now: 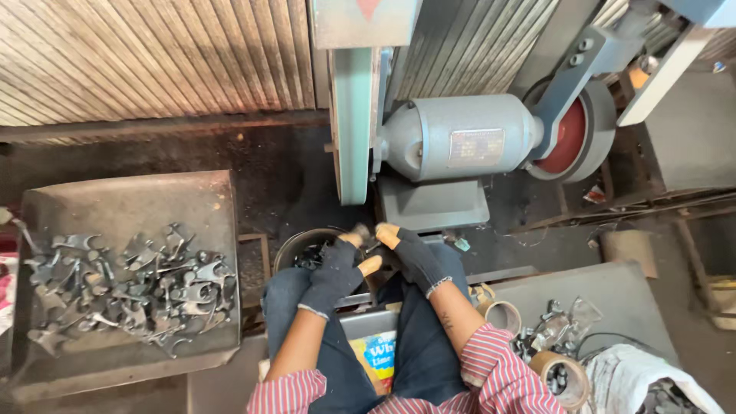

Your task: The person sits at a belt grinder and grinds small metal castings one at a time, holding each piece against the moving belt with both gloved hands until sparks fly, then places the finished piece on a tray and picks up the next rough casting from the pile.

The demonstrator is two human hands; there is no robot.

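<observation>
Two gloved hands meet just above the person's knees, in front of a grinding machine. Dark knit gloves with tan fingertips cover both. The left hand [335, 274] and the right hand [414, 254] each close their grip on a small metal piece [370, 234] held between them; it is dark, mostly hidden by the fingers, and its shape cannot be told. Striped red sleeves and blue trousers fill the near edge. Just behind the left hand sits a round dark bucket [295, 247] with metal bits inside. To the left, a flat metal tray [123, 201] carries a heap of grey forked metal parts [126, 287]. On the right, a table [613, 287] bears rolls of tape [502, 314] and more parts. Farther off stands the grey motor [460, 136], with its green belt guard [353, 123] and red wheel [569, 138].
</observation>
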